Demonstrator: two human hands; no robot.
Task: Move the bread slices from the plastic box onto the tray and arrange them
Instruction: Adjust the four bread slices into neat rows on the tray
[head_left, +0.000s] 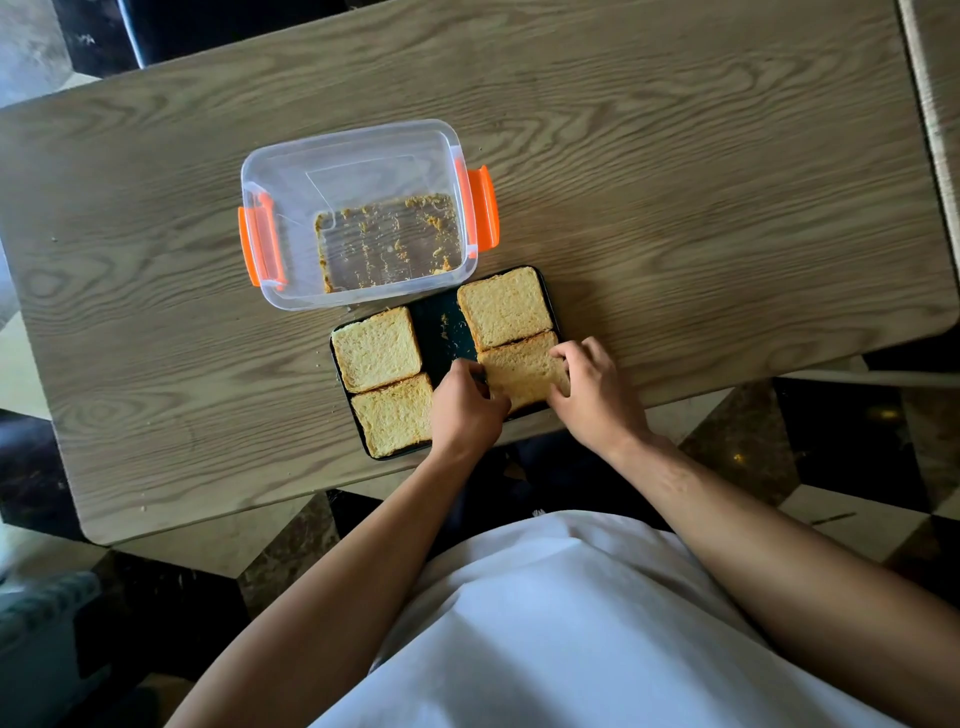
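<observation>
Bread slices: four, all lying flat on the dark tray (439, 325), none remaining in the plastic box (358, 213).

- Slice one (376, 348): lying at the tray's 10 o'clock corner, its near edge touching slice two.
- Slice two (393, 421): lying at the tray's 8 o'clock corner.
- Slice three (505, 306): lying at the tray's 1 o'clock corner, its near edge meeting slice four.
- Slice four (522, 371): lying at the tray's 4 o'clock corner, being held by both hands.

Left hand (467, 408): fingers curling closed and pinching slice four's edge at its 9 o'clock side.

Right hand (592, 395): fingers bending over slice four's edge at its 3 o'clock side, fingertips pressing on the bread.

Tray: sitting at the near edge of the wooden table (675, 208), a bare strip with crumbs showing down its middle between the two pairs of slices.

Plastic box: clear, with orange clips (483, 208) at 3 and 9 o'clock, standing open just beyond the tray at its 11 o'clock, holding only crumbs (389, 239) on its floor.
</observation>
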